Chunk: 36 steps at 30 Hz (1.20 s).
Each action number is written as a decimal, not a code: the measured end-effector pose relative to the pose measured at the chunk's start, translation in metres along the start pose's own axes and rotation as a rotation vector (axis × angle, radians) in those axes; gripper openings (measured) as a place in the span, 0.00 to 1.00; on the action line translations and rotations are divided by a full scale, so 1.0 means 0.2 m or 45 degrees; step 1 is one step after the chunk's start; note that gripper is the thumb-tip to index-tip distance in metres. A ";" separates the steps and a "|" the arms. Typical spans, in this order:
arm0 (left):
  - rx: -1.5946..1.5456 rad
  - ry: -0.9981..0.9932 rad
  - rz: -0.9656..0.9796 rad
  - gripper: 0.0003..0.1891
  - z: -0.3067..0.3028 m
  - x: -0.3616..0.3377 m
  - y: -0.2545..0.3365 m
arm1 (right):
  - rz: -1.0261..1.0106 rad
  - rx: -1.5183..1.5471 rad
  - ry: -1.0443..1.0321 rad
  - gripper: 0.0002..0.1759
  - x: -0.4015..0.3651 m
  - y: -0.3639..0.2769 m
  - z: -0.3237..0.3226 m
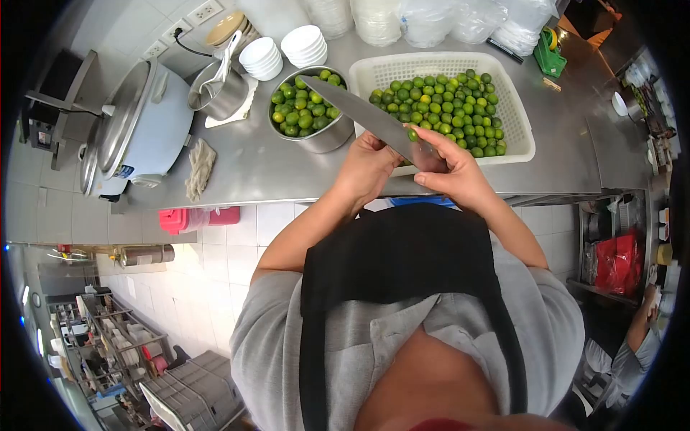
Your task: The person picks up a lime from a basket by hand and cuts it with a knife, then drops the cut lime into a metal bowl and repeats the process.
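Observation:
A wide-bladed knife [359,108] points to the upper left, its handle not visible. At the blade's broad end, my right hand [460,172] has thumb and fingers closed around the knife. One green lime [412,135] shows by that hand's fingertips, against the blade. My left hand [368,171] is closed just under the blade; what it holds is hidden. Behind the hands, a white perforated basket [530,136] holds several limes [467,108]. Left of it stands a round metal pot [327,138] with several more limes [302,108].
On the steel counter [237,158] are a glove [200,169], stacked white bowls [261,57], a metal container [219,93] with utensils and a large cooker [147,118]. Plastic-wrapped stacks [431,21] line the back. A co-worker's arm [640,323] shows at lower right.

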<state>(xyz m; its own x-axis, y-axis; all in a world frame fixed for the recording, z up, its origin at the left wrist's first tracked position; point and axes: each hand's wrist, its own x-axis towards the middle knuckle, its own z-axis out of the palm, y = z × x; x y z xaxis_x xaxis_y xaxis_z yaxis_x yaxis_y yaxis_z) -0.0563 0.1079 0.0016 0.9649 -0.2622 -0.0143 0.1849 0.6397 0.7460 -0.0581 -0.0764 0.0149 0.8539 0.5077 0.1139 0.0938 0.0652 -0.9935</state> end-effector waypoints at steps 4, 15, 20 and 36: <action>0.082 0.000 0.171 0.10 -0.01 0.02 -0.02 | 0.087 0.158 -0.017 0.39 0.03 -0.04 0.03; 1.920 0.722 0.753 0.13 -0.50 0.40 0.58 | 0.165 0.293 0.106 0.41 0.00 -0.11 -0.07; 2.401 0.736 0.497 0.16 -0.64 0.55 0.65 | 0.144 0.262 0.184 0.40 -0.07 -0.11 -0.12; 3.014 -0.598 -0.108 0.17 -0.18 0.52 0.12 | 0.108 0.273 0.411 0.35 -0.23 -0.08 -0.21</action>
<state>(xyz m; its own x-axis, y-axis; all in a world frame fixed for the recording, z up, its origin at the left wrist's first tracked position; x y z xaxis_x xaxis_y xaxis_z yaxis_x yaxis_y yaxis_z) 0.0551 0.1230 -0.0055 0.8201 -0.5223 -0.2336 -0.5487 -0.8337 -0.0625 -0.0777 -0.1375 0.0258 0.9743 0.2248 -0.0109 -0.0639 0.2296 -0.9712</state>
